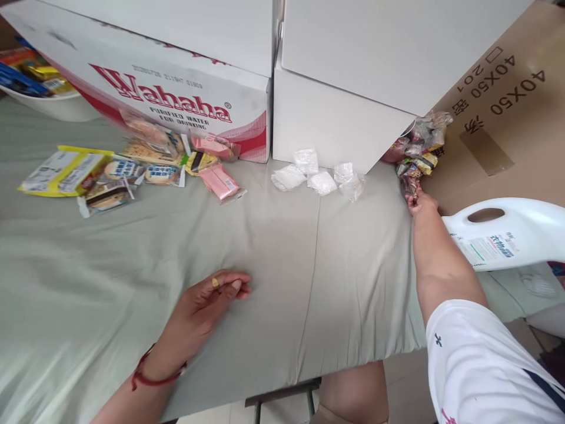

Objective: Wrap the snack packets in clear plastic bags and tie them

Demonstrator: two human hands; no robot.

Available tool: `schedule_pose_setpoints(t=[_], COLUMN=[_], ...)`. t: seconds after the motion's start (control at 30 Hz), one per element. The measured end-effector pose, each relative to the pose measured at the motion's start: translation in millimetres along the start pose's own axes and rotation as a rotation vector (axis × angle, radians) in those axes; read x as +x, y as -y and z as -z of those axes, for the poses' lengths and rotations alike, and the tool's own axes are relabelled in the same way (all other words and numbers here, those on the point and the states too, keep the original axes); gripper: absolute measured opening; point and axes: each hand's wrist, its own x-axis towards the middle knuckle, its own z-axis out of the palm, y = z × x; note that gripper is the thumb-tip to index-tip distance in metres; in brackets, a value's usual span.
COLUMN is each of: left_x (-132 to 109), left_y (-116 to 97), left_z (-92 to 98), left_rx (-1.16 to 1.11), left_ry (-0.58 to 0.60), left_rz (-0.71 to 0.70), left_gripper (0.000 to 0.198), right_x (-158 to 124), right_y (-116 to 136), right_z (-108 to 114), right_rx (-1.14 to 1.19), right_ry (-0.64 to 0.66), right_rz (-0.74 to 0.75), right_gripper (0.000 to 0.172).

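Observation:
My left hand (216, 297) rests above the green-grey cloth with its thumb pressed against the curled fingers; nothing shows in it. Out to the far right, my right hand (421, 203) is closed on a small wrapped snack packet (411, 184) at the bottom of a heap of snack packets (421, 141). That heap lies between a white box and a brown carton, and part of it is hidden behind the box. Several clear-wrapped white packets (321, 181) lie in front of the white box. Further left are a pink packet (219, 181), wrapped biscuits (161, 175) and a yellow-edged packet (66, 172).
A Wahaha carton (176, 76) and a white box (326, 118) stand along the back. The brown carton (498, 118) borders the right, with a white detergent jug (521, 229) in front. A white tub (66, 107) of snacks sits at far left.

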Motion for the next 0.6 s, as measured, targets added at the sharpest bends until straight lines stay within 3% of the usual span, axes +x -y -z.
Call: schedule_pose_setpoints(t=[0.37,0.6], left_x=[-4,-5], left_y=[2,2], left_z=[4.2,4.7], left_rx=[0.120,0.164], left_ry=[-0.003,-0.027], left_rz=[-0.054,-0.057], left_gripper=[0.023,0.021], right_x=[30,34], right_y=[12,21], right_z=[-23,-41], right_rx=[-0.070,-0.156], right_ry=[0.011,0.036], right_rz=[0.054,0.085], right_gripper=[0.040,0.036])
